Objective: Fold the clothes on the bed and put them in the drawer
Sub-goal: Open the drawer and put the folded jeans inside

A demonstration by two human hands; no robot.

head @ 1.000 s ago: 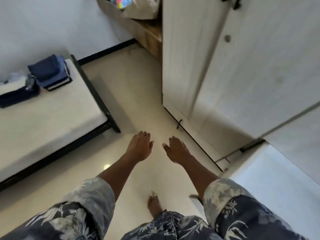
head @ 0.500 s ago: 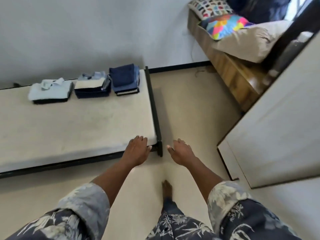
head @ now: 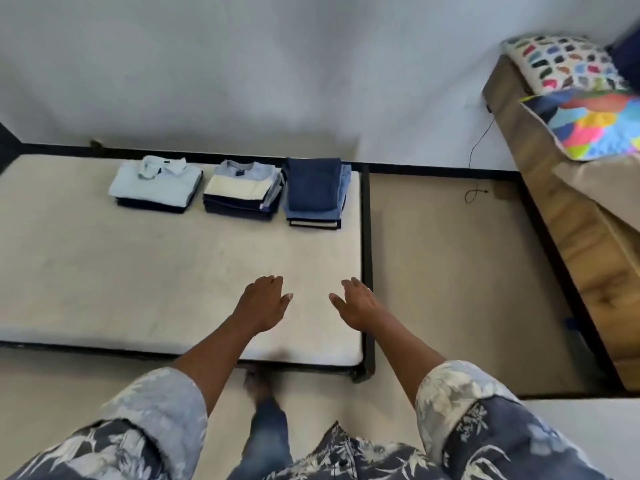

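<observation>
Three folded stacks lie in a row at the far side of the low bed (head: 104, 271): a light blue shirt stack (head: 156, 185) on the left, a cream-and-blue stack (head: 242, 190) in the middle, and a navy trousers stack (head: 313, 190) on the right by the bed's end. My left hand (head: 261, 303) and my right hand (head: 356, 304) hover over the near right part of the mattress, fingers relaxed and holding nothing. Both are well short of the stacks. No drawer is in view.
The bed has a black metal frame (head: 367, 271) along its right end. Bare floor (head: 450, 271) lies to the right. A wooden bench (head: 568, 216) with colourful pillows (head: 568, 62) runs along the far right. A thin cable (head: 476, 194) lies on the floor.
The view has swung left from the wardrobe to the bed. The three stacks are now centred ahead, and both hands now hang over the mattress instead of the floor.
</observation>
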